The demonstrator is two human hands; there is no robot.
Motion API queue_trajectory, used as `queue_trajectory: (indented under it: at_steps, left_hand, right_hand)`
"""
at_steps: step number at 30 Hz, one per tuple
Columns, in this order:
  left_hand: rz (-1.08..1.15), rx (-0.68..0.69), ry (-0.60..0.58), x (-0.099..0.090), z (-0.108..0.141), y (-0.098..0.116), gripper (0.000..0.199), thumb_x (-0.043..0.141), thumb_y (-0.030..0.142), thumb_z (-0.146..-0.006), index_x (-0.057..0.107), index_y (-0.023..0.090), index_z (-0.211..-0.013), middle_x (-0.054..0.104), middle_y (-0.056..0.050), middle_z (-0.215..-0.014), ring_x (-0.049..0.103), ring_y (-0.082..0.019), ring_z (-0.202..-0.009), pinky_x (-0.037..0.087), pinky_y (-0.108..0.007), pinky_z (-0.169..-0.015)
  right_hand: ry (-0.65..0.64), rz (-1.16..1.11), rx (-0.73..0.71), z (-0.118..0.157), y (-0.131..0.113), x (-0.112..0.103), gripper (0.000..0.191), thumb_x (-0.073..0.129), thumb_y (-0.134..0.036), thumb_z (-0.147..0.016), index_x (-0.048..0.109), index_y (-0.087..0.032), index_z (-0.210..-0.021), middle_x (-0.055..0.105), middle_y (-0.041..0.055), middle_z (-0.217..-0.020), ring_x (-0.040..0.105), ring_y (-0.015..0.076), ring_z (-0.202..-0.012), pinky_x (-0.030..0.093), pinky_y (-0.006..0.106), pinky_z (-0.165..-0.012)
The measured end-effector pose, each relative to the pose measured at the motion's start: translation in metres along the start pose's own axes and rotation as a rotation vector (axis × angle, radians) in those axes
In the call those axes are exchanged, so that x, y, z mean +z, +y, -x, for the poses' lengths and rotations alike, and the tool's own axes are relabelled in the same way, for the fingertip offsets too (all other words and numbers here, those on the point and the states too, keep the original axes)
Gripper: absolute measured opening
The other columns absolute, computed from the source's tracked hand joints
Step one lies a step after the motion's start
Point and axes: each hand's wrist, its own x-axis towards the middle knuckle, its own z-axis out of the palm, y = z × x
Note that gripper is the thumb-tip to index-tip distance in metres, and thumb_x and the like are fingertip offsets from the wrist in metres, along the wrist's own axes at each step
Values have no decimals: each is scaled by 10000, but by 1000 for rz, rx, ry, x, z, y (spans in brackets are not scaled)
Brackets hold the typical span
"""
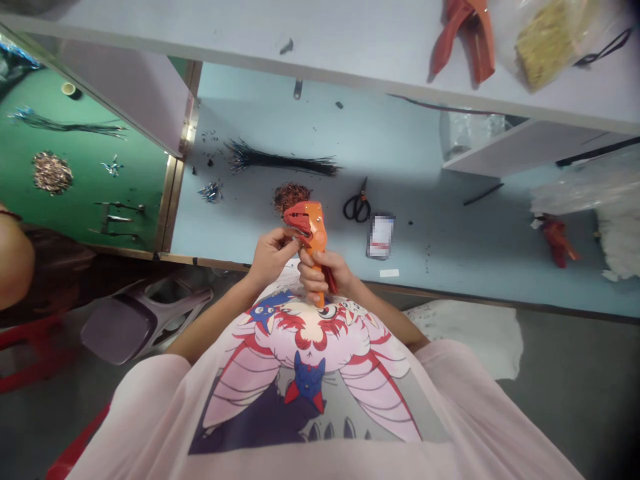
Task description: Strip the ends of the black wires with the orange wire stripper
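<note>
My right hand [330, 270] is wrapped round the handles of an orange and red wire stripper [316, 223], held upright in front of my chest. Close to its red jaws, my left hand [273, 255] is closed in a pinch; whatever lies between the fingertips is too small to make out. Just beyond the tool's head is a pile of short copper-coloured pieces [292, 195]. A bundle of black wires [290, 162] lies farther back on the blue table [400, 160], and a small heap of blue-tipped bits [211, 192] sits left of the pile.
Black scissors [358, 205] and a blurred-out phone [381, 236] lie right of the tool. Another red tool [559, 241] is at the far right. A white shelf [350, 57] overhangs the back, carrying red-handled pliers [465, 40]. Beside me at left are a stool [120, 327] and a person's arm [15, 257].
</note>
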Motion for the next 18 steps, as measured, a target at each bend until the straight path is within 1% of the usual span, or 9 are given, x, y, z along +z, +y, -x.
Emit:
queue_trajectory:
  at_steps: [4, 7, 10, 12, 15, 18]
  left_hand:
    - [31, -29, 42, 2, -7, -8, 131, 681, 275, -667, 644, 169, -735, 620, 9, -669, 536, -102, -620, 421, -222, -606]
    - [48, -77, 69, 2, -19, -23, 124, 678, 261, -657, 643, 170, -734, 612, 17, -649, 509, -85, -567, 408, -213, -571]
    - [78, -163, 84, 1, -34, -44, 128, 677, 242, -655, 645, 161, -749, 583, 30, -604, 465, -63, -510, 370, -199, -512]
    - [121, -259, 100, 1, -44, -58, 140, 684, 228, -651, 640, 152, -759, 563, 37, -583, 430, -46, -475, 329, -190, -470]
    - [191, -412, 100, 0, -56, -76, 158, 692, 222, -660, 616, 149, -778, 521, 49, -543, 350, -22, -404, 221, -187, -402]
    - [213, -488, 85, -2, -66, -90, 140, 674, 224, -697, 577, 152, -768, 483, 58, -512, 272, -9, -353, 129, -192, -377]
  right_hand:
    - [104, 5, 13, -5, -3, -3, 278, 398, -382, -924, 337, -205, -719, 328, -93, -502, 282, 58, -349, 464, 217, -385]
    - [183, -9, 15, -14, -6, -12, 275, 360, -361, -940, 351, -202, -716, 314, -92, -507, 268, 59, -353, 462, 217, -383]
    - [257, -37, 20, -26, -8, -29, 284, 329, -341, -955, 368, -195, -714, 304, -92, -509, 268, 57, -356, 463, 210, -393]
    - [304, -53, 23, -35, -9, -43, 294, 313, -336, -962, 378, -192, -714, 303, -92, -508, 271, 56, -358, 451, 198, -394]
    - [347, -45, 31, -47, -8, -64, 296, 305, -340, -964, 397, -190, -726, 290, -94, -501, 274, 57, -358, 433, 192, -396]
    - [387, -38, 51, -57, -7, -85, 297, 314, -346, -964, 401, -188, -728, 278, -97, -497, 263, 55, -356, 408, 186, -398]
